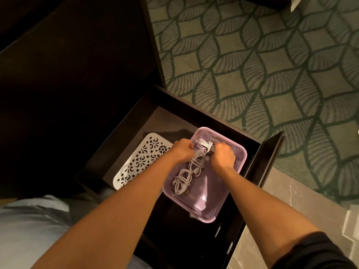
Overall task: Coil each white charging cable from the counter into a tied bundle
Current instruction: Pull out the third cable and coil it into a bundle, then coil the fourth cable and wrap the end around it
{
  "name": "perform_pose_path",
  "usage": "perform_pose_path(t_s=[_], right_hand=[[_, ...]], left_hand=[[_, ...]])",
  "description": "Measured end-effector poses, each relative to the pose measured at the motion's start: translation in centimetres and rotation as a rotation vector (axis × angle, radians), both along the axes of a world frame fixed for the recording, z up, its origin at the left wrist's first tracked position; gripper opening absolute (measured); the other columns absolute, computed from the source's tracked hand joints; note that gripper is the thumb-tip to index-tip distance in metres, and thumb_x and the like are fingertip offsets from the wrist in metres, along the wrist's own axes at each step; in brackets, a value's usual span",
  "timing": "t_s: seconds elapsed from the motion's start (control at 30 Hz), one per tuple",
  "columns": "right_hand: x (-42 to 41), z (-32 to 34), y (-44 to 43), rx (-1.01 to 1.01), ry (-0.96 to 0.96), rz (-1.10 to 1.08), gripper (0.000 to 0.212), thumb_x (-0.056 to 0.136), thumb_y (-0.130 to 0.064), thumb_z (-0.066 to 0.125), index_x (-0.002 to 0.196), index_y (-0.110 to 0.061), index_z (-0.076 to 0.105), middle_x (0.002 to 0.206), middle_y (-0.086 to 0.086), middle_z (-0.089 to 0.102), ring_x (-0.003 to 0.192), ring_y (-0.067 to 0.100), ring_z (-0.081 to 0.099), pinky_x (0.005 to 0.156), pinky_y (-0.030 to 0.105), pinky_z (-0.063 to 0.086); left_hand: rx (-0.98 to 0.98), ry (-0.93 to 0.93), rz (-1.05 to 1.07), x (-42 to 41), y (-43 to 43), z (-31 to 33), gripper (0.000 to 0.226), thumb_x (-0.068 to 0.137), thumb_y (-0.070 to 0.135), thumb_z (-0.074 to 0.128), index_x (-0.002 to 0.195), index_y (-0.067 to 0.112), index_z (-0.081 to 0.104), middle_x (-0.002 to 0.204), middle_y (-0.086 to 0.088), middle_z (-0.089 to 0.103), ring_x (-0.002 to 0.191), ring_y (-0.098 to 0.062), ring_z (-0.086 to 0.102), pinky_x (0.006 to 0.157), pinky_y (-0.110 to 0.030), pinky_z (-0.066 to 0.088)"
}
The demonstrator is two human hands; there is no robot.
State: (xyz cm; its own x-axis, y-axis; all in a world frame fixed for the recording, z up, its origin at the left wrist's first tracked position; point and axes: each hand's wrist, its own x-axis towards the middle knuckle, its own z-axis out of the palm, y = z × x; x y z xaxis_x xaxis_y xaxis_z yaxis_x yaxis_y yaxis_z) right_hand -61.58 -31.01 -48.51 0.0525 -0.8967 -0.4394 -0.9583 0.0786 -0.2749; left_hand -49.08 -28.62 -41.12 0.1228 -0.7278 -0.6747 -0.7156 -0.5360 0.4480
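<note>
Leftmost, at nine o'clock of the basket [229, 195], lies a white lid [139, 162]. Next the left hand [181, 150] curls against the basket's rim; its grip is hidden. Three coiled cables [182, 181] lie inside, light and floppy, best pinched at the wrap. At one o'clock the right hand [223, 157] clenches one bundle [205, 146].
</note>
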Motion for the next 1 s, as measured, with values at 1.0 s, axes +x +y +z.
perform_pose_path(t_s=[1.0], right_hand=[[1.1,6.0,-0.4,-0.03,-0.371,-0.597,0.023,0.085,-0.013,0.049,0.098,0.0,0.063,0.108,0.022,0.064,0.103,0.04,0.058,0.083,0.038,0.046]], left_hand=[[-0.163,-0.022,0.088,1.2,0.0,5.1,0.027,0.091,0.006,0.041,0.109,0.009,0.062,0.119,-0.014,0.059,0.116,-0.028,0.052,0.09,-0.029,0.042]])
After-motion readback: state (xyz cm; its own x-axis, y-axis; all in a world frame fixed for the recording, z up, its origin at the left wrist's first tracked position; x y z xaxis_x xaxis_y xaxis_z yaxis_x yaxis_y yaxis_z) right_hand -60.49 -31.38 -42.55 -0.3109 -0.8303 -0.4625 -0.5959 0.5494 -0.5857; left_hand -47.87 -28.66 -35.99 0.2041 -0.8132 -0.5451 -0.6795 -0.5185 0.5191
